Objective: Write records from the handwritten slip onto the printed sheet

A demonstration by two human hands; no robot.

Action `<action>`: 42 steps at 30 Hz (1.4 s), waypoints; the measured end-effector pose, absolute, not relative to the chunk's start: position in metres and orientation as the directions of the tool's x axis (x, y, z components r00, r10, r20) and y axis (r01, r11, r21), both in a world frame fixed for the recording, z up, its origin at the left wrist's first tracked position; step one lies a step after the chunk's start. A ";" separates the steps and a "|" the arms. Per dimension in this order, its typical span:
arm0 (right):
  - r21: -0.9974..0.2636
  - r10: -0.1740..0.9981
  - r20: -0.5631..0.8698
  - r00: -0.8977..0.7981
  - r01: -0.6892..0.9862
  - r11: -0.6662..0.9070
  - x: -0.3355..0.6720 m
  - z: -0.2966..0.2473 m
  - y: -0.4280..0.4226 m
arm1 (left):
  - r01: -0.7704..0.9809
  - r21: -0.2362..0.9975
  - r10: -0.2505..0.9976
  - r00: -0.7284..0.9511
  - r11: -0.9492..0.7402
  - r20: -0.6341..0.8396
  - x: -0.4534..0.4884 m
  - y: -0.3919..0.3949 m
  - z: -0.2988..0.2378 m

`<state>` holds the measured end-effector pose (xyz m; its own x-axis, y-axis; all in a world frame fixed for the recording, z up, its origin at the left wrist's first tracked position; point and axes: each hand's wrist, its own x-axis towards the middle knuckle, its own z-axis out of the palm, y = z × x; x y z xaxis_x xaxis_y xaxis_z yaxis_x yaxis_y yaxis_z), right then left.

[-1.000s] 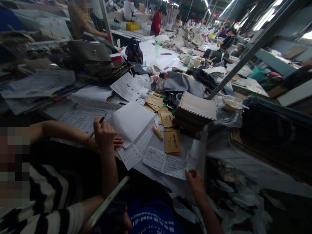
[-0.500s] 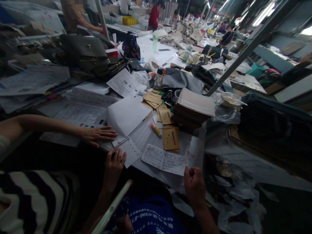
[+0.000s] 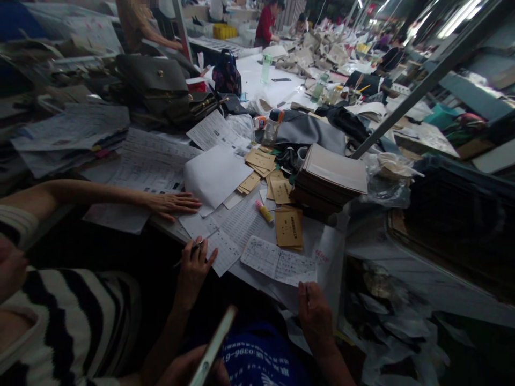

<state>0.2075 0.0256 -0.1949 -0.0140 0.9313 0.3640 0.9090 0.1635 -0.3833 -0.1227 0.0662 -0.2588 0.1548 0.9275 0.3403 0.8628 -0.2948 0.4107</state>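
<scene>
My left hand [image 3: 215, 371] is at the bottom edge, its fingers wrapped round a phone [image 3: 213, 346] seen edge-on. My right hand [image 3: 316, 313] is closed by the table's front edge, with thumb and fingers pinched together; whether something thin is between them, I cannot make out. Just beyond its fingertips lies an open notebook [image 3: 278, 261] with handwriting. Left of the notebook a co-worker's hand [image 3: 196, 261] holds a pen over a gridded sheet [image 3: 223, 251]. The co-worker's other hand [image 3: 173, 205] rests flat on papers.
Brown envelopes [image 3: 288, 228], a glue stick [image 3: 264, 212] and a stack of boards [image 3: 332, 174] lie behind the notebook. A metal pole [image 3: 394, 118] slants up at the right. Dark bags [image 3: 148, 80] stand at the left, with a bottle [image 3: 272, 128] mid-table. Several people work behind.
The view has shifted, so the table appears further right. My right hand has drawn slightly left along the notebook's near edge. The phone in my left hand sits lower and more upright.
</scene>
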 end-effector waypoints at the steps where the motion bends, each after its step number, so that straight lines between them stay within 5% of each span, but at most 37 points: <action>1: -0.401 0.926 0.377 -0.022 0.897 0.184 0.205 -0.196 0.027 | 0.863 0.410 0.925 0.152 -0.295 0.347 -0.119 0.063 -0.258; 11: -0.410 0.924 0.363 -0.118 0.871 0.272 0.189 -0.227 0.034 | 0.881 0.406 0.936 0.104 -0.243 0.335 -0.097 0.072 -0.247; 17: -0.312 0.895 0.396 -0.204 0.887 0.340 0.177 -0.234 0.041 | 0.850 0.480 0.945 0.058 -0.217 0.323 -0.099 0.084 -0.245; 29: -0.210 0.878 0.391 -0.277 0.902 0.378 0.178 -0.263 0.045 | 0.896 0.397 0.936 0.051 -0.197 0.348 -0.119 0.061 -0.265; 35: -0.131 0.872 0.384 -0.305 0.916 0.378 0.177 -0.266 0.047 | 0.890 0.449 0.920 -0.110 -0.077 0.376 -0.156 0.086 -0.261; 42: -0.054 0.877 0.348 -0.333 0.926 0.373 0.177 -0.266 0.051 | 0.759 0.616 0.922 -0.055 -0.211 0.383 -0.180 0.114 -0.241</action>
<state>0.1772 0.0514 -0.2660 -0.3330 0.8765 0.3476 0.9261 0.3733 -0.0541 -0.1804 0.1144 -0.2408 -0.0548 0.9221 0.3831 0.7589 -0.2109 0.6161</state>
